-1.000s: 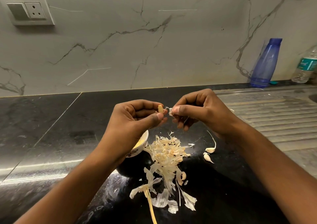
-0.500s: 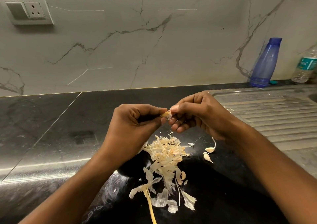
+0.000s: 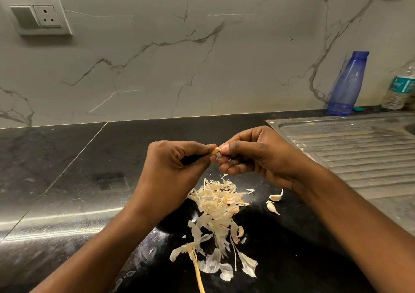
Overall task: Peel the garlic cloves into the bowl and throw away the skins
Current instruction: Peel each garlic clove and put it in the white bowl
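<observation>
Head view: both hands held above desk [image 3: 67, 169], fingertips meeting. Left hand [image 3: 170, 176] curled, pinching garlic clove [image 3: 215, 151] between thumb and forefinger. Right hand [image 3: 262, 158] curled, thumb and fingers pinching loose skin [image 3: 218, 156] at clove's lower end. Skin pile [image 3: 220, 200] on desk directly below hands, papery strips trailing toward camera. Two unpeeled cloves [image 3: 275, 197] just right of pile, near right wrist. Steel drainboard [image 3: 359, 149] at right. Blue bottle [image 3: 347, 84] and clear water bottle [image 3: 398, 88] by marble wall behind it. Socket plate [image 3: 38, 15] upper left.
</observation>
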